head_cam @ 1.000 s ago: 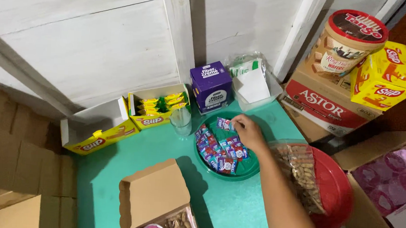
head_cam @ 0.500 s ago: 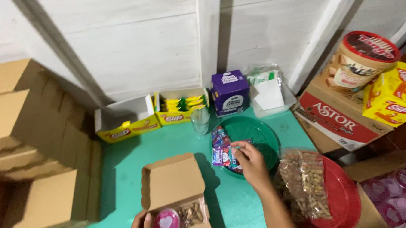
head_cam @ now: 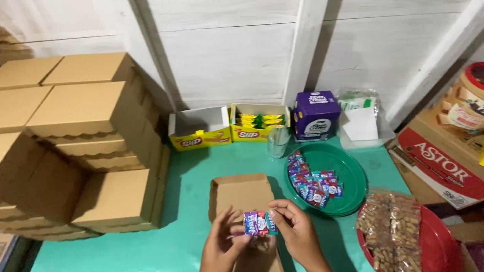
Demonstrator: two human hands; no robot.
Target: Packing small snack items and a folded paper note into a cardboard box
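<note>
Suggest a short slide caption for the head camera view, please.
Both hands, left hand and right hand, hold small candy sachets above an open cardboard box on a green table.

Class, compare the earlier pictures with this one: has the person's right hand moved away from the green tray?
Yes. The right hand has left the green tray and come toward the person, now holding small candy packets with the left hand over the open cardboard box.

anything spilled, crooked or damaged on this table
Nothing stands out. Both hands, left hand and right hand, hold small colourful candy sachets over the open brown cardboard box. More sachets lie inside the round green plastic tray, none spilled onto the teal tabletop.
</note>
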